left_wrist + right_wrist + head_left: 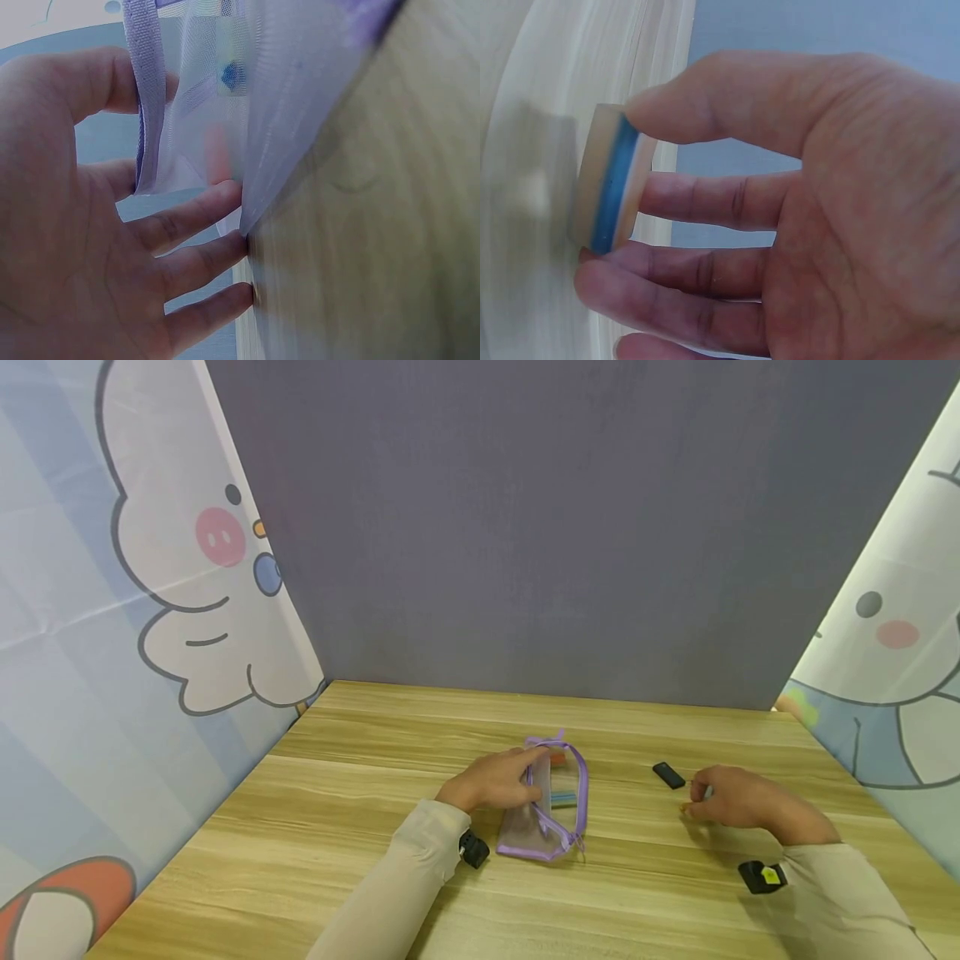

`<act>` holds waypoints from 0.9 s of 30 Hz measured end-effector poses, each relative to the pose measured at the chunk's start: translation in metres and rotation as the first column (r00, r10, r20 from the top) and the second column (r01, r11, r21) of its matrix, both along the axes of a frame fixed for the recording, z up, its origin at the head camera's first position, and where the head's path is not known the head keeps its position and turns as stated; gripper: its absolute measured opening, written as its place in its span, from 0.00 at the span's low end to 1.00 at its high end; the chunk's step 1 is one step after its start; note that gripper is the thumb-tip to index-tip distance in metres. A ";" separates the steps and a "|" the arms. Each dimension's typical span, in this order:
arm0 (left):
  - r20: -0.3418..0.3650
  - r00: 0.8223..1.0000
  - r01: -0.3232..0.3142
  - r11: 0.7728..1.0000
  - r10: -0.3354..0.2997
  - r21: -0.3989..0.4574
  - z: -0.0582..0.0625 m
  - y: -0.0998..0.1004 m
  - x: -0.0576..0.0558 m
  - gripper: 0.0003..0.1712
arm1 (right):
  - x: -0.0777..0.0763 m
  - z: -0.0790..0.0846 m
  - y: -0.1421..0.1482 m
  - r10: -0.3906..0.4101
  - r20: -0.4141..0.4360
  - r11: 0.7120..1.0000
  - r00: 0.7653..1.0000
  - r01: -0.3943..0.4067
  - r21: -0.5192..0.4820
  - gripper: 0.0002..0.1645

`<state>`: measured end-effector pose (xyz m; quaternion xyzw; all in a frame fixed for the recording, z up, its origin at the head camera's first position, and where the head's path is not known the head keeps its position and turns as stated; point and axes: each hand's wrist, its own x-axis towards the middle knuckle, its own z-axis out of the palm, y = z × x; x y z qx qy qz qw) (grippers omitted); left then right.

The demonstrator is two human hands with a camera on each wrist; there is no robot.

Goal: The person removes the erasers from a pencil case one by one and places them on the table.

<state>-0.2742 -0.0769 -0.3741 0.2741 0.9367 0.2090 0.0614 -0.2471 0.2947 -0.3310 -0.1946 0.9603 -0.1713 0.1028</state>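
Observation:
A mesh pencil pouch (525, 832) with purple trim lies on the table, its zipped mouth spread wide. My left hand (497, 779) holds the pouch by its near-left rim. In the left wrist view, the thumb and forefinger reach behind the purple edging (150, 97), while the other fingers extend along the mesh outside. Through the mesh show an orange piece (218, 154) and a pale piece with a blue mark (232, 75). To the right, my right hand (738, 797) pinches a small eraser (611, 180) with tan, blue and white layers between thumb and fingers, close over the tabletop.
A small black rectangular object (668, 775) lies just beyond the right hand's fingertips. The wood-grain table (322, 827) ends at a dark grey panel (525, 527) behind. Cartoon-printed cloths (67, 635) hang at both sides.

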 end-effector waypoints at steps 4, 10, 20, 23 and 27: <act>-0.007 1.000 0.004 1.000 -0.004 -0.005 0.000 0.000 0.000 0.45 | -0.001 -0.001 0.003 -0.004 0.009 1.000 1.000 0.004 -0.005 0.12; -0.015 1.000 0.015 1.000 -0.015 -0.001 0.001 0.000 0.001 0.44 | -0.001 -0.003 0.007 0.002 0.017 1.000 1.000 -0.002 -0.022 0.11; -0.011 1.000 0.014 1.000 -0.014 0.003 0.001 0.000 0.000 0.44 | -0.002 -0.003 0.009 -0.023 0.044 0.998 0.999 0.025 -0.052 0.10; -0.008 1.000 0.012 1.000 -0.012 0.004 0.001 0.000 0.000 0.44 | -0.002 -0.005 0.007 -0.032 0.028 0.999 0.999 0.033 -0.037 0.11; -0.007 1.000 0.015 1.000 -0.015 0.006 0.001 0.000 0.000 0.44 | -0.003 -0.006 0.007 -0.034 0.009 0.999 0.999 0.034 -0.032 0.12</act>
